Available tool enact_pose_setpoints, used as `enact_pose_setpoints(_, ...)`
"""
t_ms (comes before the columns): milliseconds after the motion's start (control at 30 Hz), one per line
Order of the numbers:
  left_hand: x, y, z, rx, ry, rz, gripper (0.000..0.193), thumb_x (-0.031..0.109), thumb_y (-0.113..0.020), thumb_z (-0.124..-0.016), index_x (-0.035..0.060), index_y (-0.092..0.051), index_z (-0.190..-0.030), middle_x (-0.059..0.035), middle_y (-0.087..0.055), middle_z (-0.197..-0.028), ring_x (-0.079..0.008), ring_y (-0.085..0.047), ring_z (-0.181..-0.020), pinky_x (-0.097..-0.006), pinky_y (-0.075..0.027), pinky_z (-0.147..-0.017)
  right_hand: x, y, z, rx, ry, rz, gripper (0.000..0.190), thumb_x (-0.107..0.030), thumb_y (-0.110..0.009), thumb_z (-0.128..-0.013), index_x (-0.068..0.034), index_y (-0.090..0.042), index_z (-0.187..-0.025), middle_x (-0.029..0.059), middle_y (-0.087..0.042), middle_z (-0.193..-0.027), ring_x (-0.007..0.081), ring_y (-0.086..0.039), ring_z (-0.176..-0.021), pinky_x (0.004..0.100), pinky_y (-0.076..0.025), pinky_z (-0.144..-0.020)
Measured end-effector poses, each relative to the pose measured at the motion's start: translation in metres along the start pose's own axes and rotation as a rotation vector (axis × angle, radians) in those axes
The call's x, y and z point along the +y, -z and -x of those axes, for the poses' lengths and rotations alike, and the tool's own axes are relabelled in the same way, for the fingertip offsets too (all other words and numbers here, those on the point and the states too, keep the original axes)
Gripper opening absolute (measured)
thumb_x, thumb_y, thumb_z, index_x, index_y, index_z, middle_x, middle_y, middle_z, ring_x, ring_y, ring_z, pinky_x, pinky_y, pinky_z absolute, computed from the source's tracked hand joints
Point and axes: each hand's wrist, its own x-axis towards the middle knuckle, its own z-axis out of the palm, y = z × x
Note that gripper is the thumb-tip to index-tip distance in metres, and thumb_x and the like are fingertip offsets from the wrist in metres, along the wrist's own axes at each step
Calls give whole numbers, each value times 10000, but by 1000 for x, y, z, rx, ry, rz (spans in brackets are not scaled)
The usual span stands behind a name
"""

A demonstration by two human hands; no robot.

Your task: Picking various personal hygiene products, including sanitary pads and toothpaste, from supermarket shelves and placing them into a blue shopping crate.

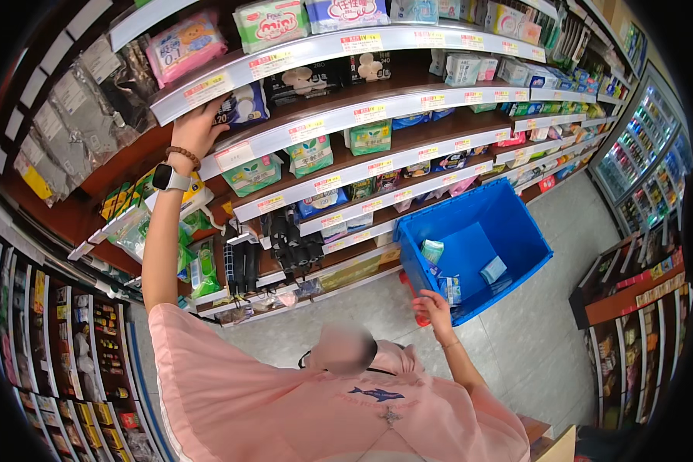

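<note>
My left hand (201,128) reaches onto a shelf at the upper left, its fingers at the end of a dark blue pack of sanitary pads (242,107); the fingertips are partly hidden, so a grip cannot be made out. Black packs of pads (304,79) stand to the right of it. Green packs (252,176) are on the shelf below. My right hand (433,309) hangs with fingers loosely bent near the rim of a blue plastic crate (479,231), and nothing shows in it. Several small packs, among them a light blue one (493,269), lie inside the crate.
Price-tagged shelf edges (346,120) run across the view. Folded umbrellas (291,237) hang low on the shelving. Bagged goods (81,110) hang at the left. Lit drinks coolers (641,138) stand at the right, above a lower shelf unit (635,289). Grey floor tiles (531,341) lie around the crate.
</note>
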Motion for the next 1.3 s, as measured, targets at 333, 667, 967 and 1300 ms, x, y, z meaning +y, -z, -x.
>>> enact_pose_setpoints(333, 85, -9, 10, 147, -29, 30, 593, 312, -617, -781, 89, -404, -1287, -172, -329, -1343, -376, -290, -1227, -479, -196, -1015, 13, 37, -30, 71, -100, 66, 264, -170, -477, -896, 0, -532, -1090, 85, -635, -893, 131, -610, -746, 241, -483, -643)
enact_pose_setpoints(667, 431, -242, 121, -583, 136, 842, 835, 402, -634, -757, -25, -215, -1339, -308, -258, -1334, -442, -280, -1230, -462, -259, -1012, 6, 261, -73, 280, 357, 1206, 347, -139, -626, -706, -50, -561, -1035, 155, -562, -1056, 326, -497, -1027, 409, -389, -893)
enact_pose_setpoints(967, 626, -323, 194, -800, 1130, 402, 960, 315, -688, -725, 34, -56, -1389, -294, -276, -1318, -440, -354, -1175, -470, -345, -962, -25, 488, -157, 709, 106, 1664, 775, -260, -665, -706, -55, -255, -1332, 185, -352, -1305, 345, -309, -1237, 463, -287, -987)
enact_pose_setpoints(1300, 640, -339, 217, -572, 1182, 393, 648, 156, -543, -820, 54, -196, -1358, -245, -377, -1302, -427, -500, -1044, -440, -420, -878, -44, 585, -298, 512, -54, 1660, 551, -360, -579, -762, -72, -441, -1211, 163, -631, -841, 358, -611, -769, 465, -486, -661)
